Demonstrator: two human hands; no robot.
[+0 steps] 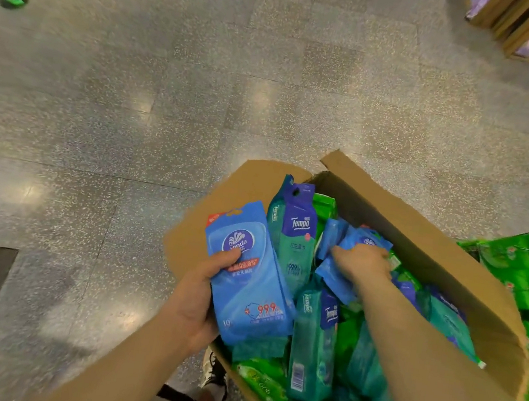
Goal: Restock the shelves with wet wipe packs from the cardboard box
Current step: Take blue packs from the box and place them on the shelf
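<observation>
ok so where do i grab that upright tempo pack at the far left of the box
Pinch the Tempo pack by its purple top header, coming from above. It stands on end above the other packs, so the top is free, while its lower half is wedged among packs in the cardboard box.

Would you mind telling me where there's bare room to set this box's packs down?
Bare floor lies left of and beyond the cardboard box. The box itself is crammed; green packs crowd its right side.
</observation>
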